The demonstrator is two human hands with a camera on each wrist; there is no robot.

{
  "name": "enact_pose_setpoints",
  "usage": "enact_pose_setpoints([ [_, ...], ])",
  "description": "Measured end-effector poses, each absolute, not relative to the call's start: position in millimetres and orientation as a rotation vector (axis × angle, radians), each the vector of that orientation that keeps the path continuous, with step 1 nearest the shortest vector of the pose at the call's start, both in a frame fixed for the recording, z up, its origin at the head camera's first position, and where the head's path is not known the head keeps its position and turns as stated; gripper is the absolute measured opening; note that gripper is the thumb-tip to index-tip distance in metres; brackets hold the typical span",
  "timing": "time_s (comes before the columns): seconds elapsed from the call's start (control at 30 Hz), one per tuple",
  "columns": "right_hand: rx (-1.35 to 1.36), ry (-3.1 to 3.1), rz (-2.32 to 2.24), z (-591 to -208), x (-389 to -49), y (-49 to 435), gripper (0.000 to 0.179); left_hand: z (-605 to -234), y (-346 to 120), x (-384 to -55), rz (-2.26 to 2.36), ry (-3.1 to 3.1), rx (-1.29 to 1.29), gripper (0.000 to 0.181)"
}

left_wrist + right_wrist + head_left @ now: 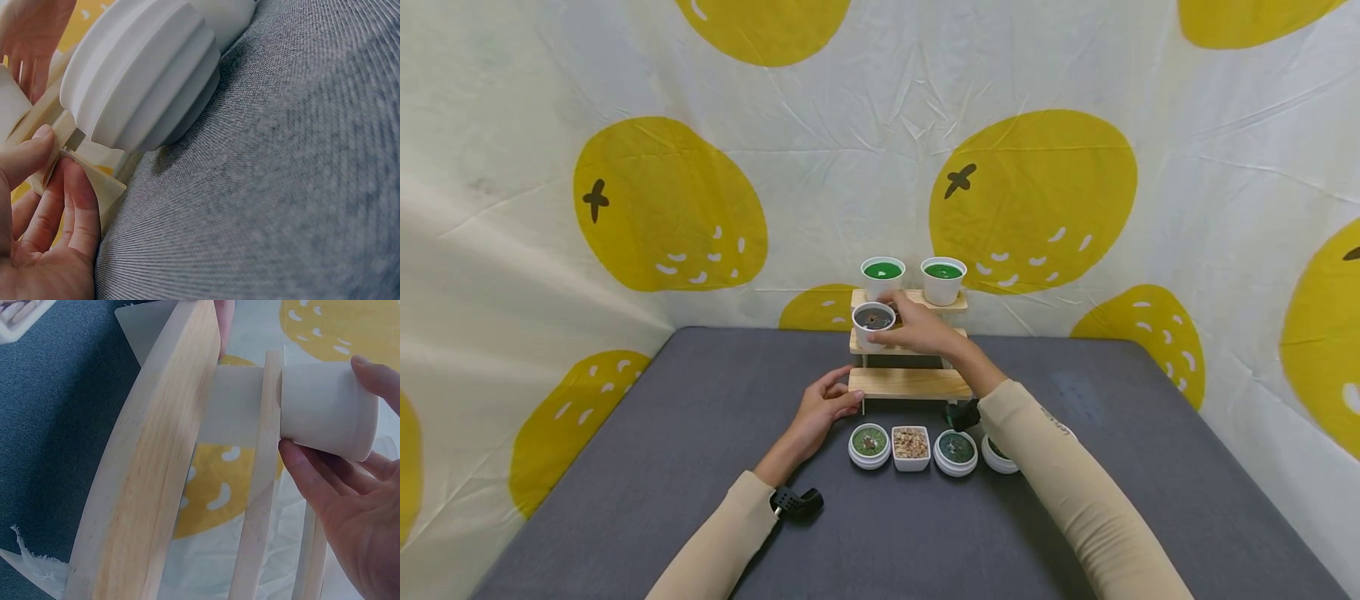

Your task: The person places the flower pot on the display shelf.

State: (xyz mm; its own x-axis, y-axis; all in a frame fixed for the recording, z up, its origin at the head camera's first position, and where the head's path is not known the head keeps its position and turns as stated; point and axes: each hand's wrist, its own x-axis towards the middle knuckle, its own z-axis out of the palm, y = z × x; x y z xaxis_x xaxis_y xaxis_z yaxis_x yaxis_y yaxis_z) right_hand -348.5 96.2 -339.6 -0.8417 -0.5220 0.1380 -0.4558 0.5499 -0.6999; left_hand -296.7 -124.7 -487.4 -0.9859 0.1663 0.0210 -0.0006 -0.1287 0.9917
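at frame center, right hand (917, 327) grips the dark-filled cup (872, 335) round its wall; base looks to be touching the middle tier, left end. below and left of that, left hand (820, 412) pinches the left end of the wooden stand's (910, 383) bottom tier, presumably steadying it.

progress, my read: partway. top tier looks done: left green cup (882, 283), right green cup (942, 287), each holding bright green fill. middle tier: held cup only, as far as visible; hand blocks the rest. no cup on bottom tier.

left to place, i'd guess: front row, lower center. speckled green pot (869, 450), square dish (911, 454) of tan chunky bits, dark green pot (956, 457), then fourth pot (998, 460), partly behind the right sleeve (1060, 467), contents mostly hidden.
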Motion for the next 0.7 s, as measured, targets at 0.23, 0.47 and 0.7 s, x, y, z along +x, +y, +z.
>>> enact_pose_setpoints([
  [0.23,-0.839,2.683,-1.193,-340.2,-347.0,96.6,0.075,-485.9,-124.9,-296.5,2.254,2.008,0.179,0.062],
  [0.47,-0.835,2.67,-1.213,-339.9,-346.9,96.4,0.073,-483.0,-124.6,-295.6,2.25,2.002,0.175,0.061],
  [0.7,-0.803,2.667,-1.239,-341.0,-349.9,95.7,0.074,-480.5,-124.2,-294.4,2.259,1.993,0.156,0.063],
])
